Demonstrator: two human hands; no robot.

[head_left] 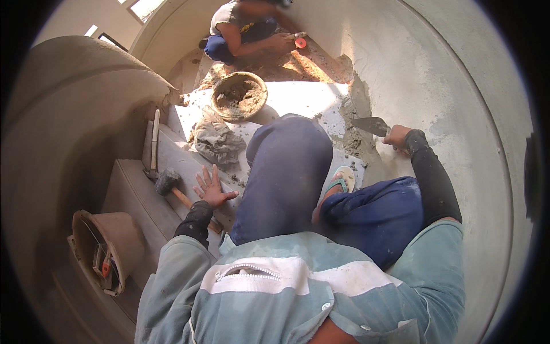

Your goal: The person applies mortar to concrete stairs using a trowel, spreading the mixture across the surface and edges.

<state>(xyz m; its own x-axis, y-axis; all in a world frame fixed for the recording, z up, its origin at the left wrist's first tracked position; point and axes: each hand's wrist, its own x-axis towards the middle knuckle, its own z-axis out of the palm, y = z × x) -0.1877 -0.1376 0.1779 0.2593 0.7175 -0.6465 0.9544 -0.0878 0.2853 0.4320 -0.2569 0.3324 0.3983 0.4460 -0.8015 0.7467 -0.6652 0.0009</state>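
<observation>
My right hand (397, 137) is closed on the handle of a trowel (371, 125). The trowel's dark blade points left, over wet grey mortar (358, 143) spread along the foot of the right wall. At the left, my left hand (213, 190) rests on a pale step with its fingers spread, holding nothing. Just beside it lies a mallet (167, 182) with a dark head; its wooden handle runs down past my wrist and is partly hidden there. A crumpled grey cloth (217, 139) lies beyond that hand.
A tub (262, 102) of mortar stands ahead on a white slab. Another person (240, 34) squats beyond it, holding a tool. A long-handled hammer (155, 137) leans at left. A bucket (127, 238) with tools sits lower left. Curved walls (452, 143) close in both sides.
</observation>
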